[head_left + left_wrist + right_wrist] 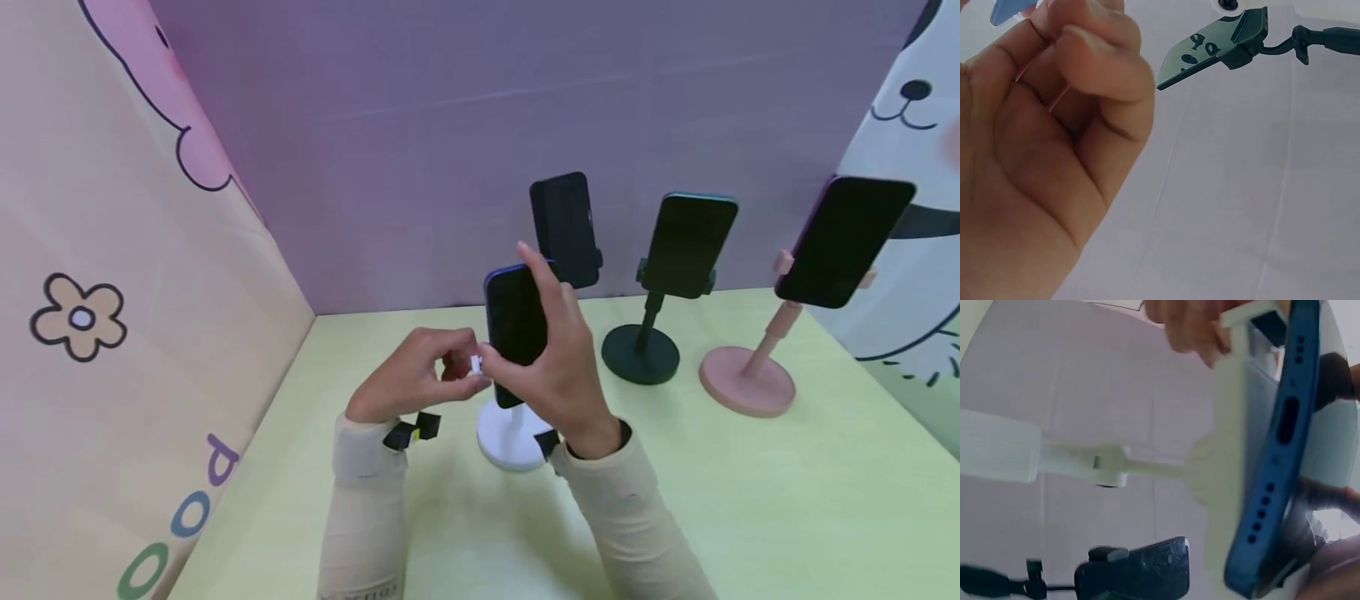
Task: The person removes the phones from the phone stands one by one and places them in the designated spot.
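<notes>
Both hands work at the white stand point(510, 437): the left hand point(408, 375) pinches a small white clamp point(476, 364) between thumb and fingers, while the right hand point(558, 358) holds the blue phone point(514, 321), thumb and forefinger spread wide across it. That phone sits at the head of the white stand, dark screen towards the person; whether its back rests against the cradle I cannot tell. My guess is that the right hand steadies it so the left can keep the clamp off its edge. Its blue rim is smooth and glossy, with round holes and a slot along the bottom; the stand looks like plain matt plastic, a slim pole on a disc. Just behind the white stand rises a black phone point(562, 225). To the right of the white stand, a teal-edged phone point(690, 243) leans back in a dark green stand point(641, 356), and farther right a purple-edged phone point(843, 242) tilts in a pink stand point(747, 382), probably angled for easy viewing. Beneath the white stand spreads a pale green tabletop point(465, 542); behind it hangs a faintly creased purple backdrop point(390, 192).
</notes>
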A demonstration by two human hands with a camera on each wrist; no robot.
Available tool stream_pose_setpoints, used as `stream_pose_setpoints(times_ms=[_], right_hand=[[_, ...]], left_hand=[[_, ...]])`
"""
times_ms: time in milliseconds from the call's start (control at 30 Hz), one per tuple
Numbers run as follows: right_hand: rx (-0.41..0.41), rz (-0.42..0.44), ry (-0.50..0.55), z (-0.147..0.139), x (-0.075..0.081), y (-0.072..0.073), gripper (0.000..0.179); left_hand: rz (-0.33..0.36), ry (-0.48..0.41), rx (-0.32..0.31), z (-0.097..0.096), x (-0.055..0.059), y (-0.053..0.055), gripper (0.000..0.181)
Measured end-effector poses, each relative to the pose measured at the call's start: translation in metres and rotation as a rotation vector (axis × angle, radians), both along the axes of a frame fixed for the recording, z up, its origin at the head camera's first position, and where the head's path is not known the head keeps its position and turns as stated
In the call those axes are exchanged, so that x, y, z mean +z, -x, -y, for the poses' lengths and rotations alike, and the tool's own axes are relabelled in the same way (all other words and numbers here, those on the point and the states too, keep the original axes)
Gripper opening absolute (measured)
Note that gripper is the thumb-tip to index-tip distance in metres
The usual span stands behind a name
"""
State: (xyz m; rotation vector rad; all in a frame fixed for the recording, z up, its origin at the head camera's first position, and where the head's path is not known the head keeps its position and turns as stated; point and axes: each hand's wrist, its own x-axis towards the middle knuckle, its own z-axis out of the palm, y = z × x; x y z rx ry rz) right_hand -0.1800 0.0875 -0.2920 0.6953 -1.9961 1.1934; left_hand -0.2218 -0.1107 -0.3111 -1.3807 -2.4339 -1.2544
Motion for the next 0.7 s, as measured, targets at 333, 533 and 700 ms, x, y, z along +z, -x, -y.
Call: stream_pose_setpoints(times_ms=[333, 533, 700], right_hand=[[0.242, 0.153, 0.114, -0.009, 0.005, -0.003, 0.094], [0.325, 0.234, 0.154, -0.010, 0.005, -0.004, 0.092], [0.340, 0.235, 0.154, -0.008, 0.004, -0.004, 0.090]], left_hand=[[-0.015, 0.008, 0.018, -0.003, 0.001, -0.003, 0.014], [-0.106, 0.088, 0.154, -0.006, 0.006, -0.013, 0.013], [-0.149, 0.133, 0.256, -0.008, 0.010, -0.019, 0.009]])
